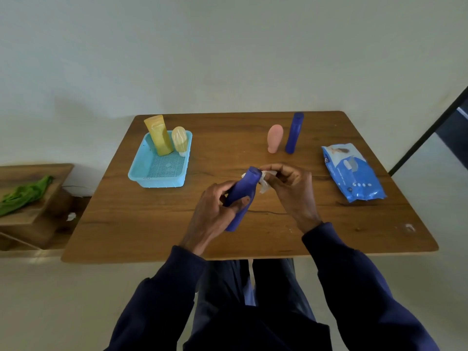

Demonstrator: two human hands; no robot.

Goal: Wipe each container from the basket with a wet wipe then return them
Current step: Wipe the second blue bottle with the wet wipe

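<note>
A brown wooden surface (pixel 152 224) with rounded corners stands against a pale wall (pixel 228 59) on a pale floor (pixel 76 300). Off its left edge is a low wooden shelf (pixel 38 224) with a green cloth (pixel 22 196) lying on it. Past the far right corner a dark bar (pixel 425 135) runs diagonally.

Near the far left corner sits a light blue basket (pixel 134 173). A yellow tube (pixel 158 135) and a pale yellow bottle (pixel 179 139) stand side by side at its far end, and both lean slightly. Right of the middle, near the far edge, a pink bottle (pixel 274 138) and a tall dark blue container (pixel 293 133) stand upright just beside each other. A blue pack of wipes (pixel 352 173) lies flat near the right edge.

Above the middle of the surface, towards the near edge, the left grip (pixel 212 214) is curled round the lower body of a blue bottle (pixel 243 188). The thumb lies across the front of the bottle. The bottle is tilted, its top pointing away and to the right, and it is lifted clear of the wood. The right grip (pixel 291 191) has its fingers bent inward and pinches a crumpled white wet wipe (pixel 266 183). The wipe touches the bottle's top end. Both arms wear dark navy sleeves (pixel 354 287).
</note>
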